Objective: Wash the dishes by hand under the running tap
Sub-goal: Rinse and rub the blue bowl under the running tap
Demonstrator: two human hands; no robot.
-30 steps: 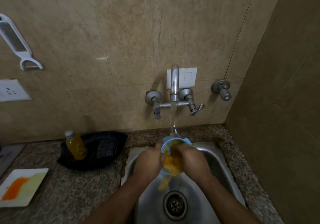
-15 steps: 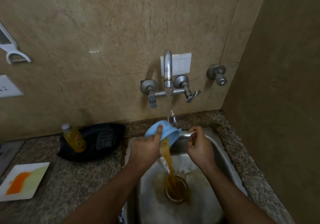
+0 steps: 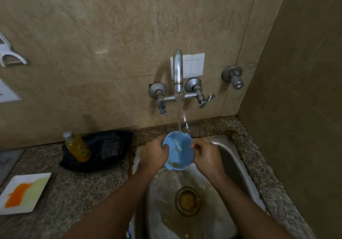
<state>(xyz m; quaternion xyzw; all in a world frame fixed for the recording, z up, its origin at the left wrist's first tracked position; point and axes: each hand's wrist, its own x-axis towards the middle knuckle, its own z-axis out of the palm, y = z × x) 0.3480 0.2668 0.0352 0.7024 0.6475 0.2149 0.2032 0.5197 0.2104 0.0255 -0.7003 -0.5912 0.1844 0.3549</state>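
Gripping one blue bowl (image 3: 179, 150) under one tap (image 3: 178, 72), two hands: left (image 3: 154, 153), right (image 3: 208, 158).

text: none legible | yellow bottle (image 3: 78, 147) label: too blurred to read
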